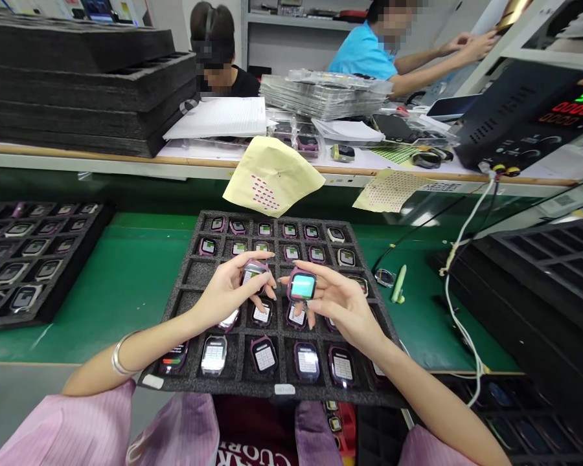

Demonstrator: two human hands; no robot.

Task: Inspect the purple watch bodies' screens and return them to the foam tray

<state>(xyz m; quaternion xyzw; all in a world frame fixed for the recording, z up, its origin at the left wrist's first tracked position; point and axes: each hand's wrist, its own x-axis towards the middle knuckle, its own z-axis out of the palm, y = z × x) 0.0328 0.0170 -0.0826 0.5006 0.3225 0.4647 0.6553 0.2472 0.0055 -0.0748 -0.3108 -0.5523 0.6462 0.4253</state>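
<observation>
A black foam tray (189, 275) with many pockets lies on the green belt in front of me, holding several small smartwatch bodies with lit screens. My left hand (228, 291) holds one purple-edged watch body (253, 272) above the tray's middle. My right hand (335, 301) holds another watch body (302, 285) with a bright teal screen, pinched between thumb and fingers. The two hands nearly touch. Some pockets on the tray's left side are empty.
A second foam tray of watches (24, 259) lies at left. Stacked foam trays (78, 77) sit on the far bench. Two people work across the bench. A power supply (529, 116) with a white cable (459, 304) stands right. A green pen (398, 283) lies beside my tray.
</observation>
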